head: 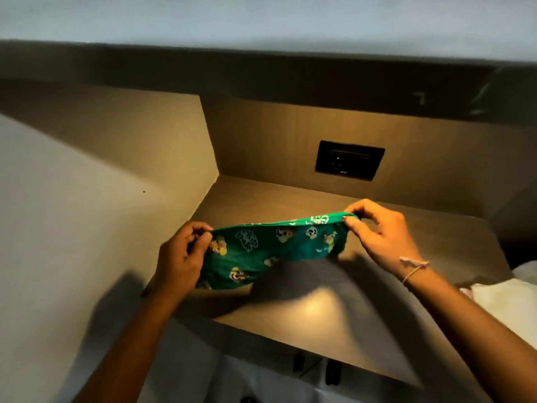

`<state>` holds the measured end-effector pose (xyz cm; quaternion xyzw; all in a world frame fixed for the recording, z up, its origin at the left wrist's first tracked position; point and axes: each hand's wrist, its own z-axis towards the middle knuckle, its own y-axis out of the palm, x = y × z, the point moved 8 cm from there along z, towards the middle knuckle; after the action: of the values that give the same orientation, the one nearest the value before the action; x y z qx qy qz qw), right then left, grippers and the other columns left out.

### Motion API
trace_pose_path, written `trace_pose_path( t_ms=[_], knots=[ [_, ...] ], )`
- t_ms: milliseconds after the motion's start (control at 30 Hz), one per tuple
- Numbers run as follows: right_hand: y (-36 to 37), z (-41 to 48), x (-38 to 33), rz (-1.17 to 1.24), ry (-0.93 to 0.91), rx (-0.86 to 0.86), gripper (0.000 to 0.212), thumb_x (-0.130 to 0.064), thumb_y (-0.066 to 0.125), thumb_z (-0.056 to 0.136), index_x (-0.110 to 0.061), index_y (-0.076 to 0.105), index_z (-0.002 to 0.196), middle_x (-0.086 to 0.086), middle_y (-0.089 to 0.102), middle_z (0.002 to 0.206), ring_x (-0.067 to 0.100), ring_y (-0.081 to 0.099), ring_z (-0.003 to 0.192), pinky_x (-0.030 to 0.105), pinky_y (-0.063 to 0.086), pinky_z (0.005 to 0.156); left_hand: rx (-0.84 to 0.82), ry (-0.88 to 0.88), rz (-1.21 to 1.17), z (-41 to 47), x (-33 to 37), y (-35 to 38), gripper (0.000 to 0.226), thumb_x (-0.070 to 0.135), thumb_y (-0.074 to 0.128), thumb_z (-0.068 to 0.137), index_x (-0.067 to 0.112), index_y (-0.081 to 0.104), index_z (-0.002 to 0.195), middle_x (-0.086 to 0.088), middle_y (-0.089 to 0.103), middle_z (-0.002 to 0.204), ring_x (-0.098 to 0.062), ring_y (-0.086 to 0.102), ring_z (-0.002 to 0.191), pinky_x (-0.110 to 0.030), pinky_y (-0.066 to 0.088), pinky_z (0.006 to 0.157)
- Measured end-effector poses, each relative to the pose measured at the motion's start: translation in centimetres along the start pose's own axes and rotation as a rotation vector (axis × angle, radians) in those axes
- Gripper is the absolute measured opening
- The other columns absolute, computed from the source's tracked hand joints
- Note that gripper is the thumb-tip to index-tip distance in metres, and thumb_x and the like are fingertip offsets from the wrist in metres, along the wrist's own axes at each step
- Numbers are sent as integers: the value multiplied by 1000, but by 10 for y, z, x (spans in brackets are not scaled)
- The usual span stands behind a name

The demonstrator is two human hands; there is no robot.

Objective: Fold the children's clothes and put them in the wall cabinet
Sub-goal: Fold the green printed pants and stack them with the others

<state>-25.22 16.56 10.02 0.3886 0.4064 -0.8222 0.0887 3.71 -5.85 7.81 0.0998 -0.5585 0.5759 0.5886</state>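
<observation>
A small green children's garment (pixel 267 248) with cartoon prints hangs stretched between both hands above a wooden shelf (pixel 319 315). My left hand (pixel 181 255) pinches its left upper corner. My right hand (pixel 380 232), with a thread bracelet on the wrist, pinches the right upper corner. The lower left part of the cloth droops down and touches the shelf near its left end.
A black socket panel (pixel 348 162) is set in the shelf's back wall. A wooden side panel (pixel 162 146) closes the niche on the left. White cloth (pixel 511 298) lies at the right edge of the shelf. A dark board (pixel 261 74) overhangs the niche.
</observation>
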Motion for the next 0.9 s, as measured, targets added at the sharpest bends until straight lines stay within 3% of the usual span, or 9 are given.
trace_pose_path(
  t_ms=[133, 233, 300, 400, 500, 567, 667, 800, 900],
  knots=[
    [-27, 33, 3, -71, 121, 77, 8, -27, 66, 83, -27, 72, 87, -9, 73, 85, 12, 67, 82, 34, 53, 78, -47, -14, 17, 69, 11, 32, 13, 19, 61, 92, 32, 62, 89, 20, 65, 80, 1, 64, 77, -23, 50, 64],
    [-47, 61, -1, -161, 148, 159, 9, -23, 68, 83, -21, 74, 88, 1, 74, 87, 14, 64, 77, 28, 48, 74, -40, -51, 9, 117, 20, 59, 12, 20, 62, 91, 31, 63, 88, 11, 66, 78, -20, 67, 81, -28, 46, 69],
    [-74, 74, -10, -165, 167, 258, 10, -21, 68, 83, -16, 75, 89, 6, 73, 84, 12, 58, 72, 24, 41, 68, 10, -34, -18, 144, 42, 64, 9, 20, 62, 91, 29, 63, 89, 6, 66, 83, -24, 67, 86, -27, 46, 71],
    [-120, 72, -36, -223, 137, 442, 17, -26, 66, 87, -11, 73, 87, 4, 68, 79, 10, 56, 75, 25, 40, 64, 118, 60, -172, 166, 91, 54, 5, 21, 60, 91, 24, 64, 91, 0, 67, 86, -17, 65, 82, -31, 50, 72],
    [-158, 31, -84, -135, -95, 618, 18, -13, 64, 89, -1, 70, 100, 2, 65, 94, -1, 54, 87, 5, 40, 76, 256, 248, -216, 147, 134, 22, 13, 22, 56, 91, 13, 65, 90, -6, 66, 84, -4, 56, 73, -23, 48, 68],
    [-165, -7, -95, -348, -129, 597, 20, -22, 59, 88, -15, 71, 103, 2, 71, 92, 9, 62, 84, 16, 45, 76, 256, 381, -212, 116, 149, 9, 15, 17, 53, 89, 19, 66, 96, 12, 66, 90, 4, 58, 80, -15, 47, 75],
    [-147, -73, -69, -457, -100, 458, 19, -28, 56, 88, -26, 69, 101, -2, 70, 96, 12, 61, 87, 25, 47, 77, 46, 456, -191, 59, 132, 28, 27, 15, 54, 91, 39, 63, 98, 25, 66, 99, 5, 62, 95, -9, 45, 85],
    [-86, -163, 6, -533, 113, 195, 18, -19, 72, 81, -20, 72, 99, 1, 71, 94, 20, 65, 85, 37, 56, 75, -368, 436, -17, -17, 66, 99, 14, 20, 62, 88, 21, 72, 97, 0, 72, 101, -21, 67, 96, -32, 52, 88],
    [-48, -213, 51, -589, 331, -54, 20, -19, 78, 74, -24, 74, 93, 2, 72, 92, 24, 67, 82, 37, 57, 71, -684, 475, 217, -69, 20, 140, 26, 39, 53, 87, 25, 72, 98, 5, 71, 101, -18, 67, 95, -35, 53, 82]
  ],
)
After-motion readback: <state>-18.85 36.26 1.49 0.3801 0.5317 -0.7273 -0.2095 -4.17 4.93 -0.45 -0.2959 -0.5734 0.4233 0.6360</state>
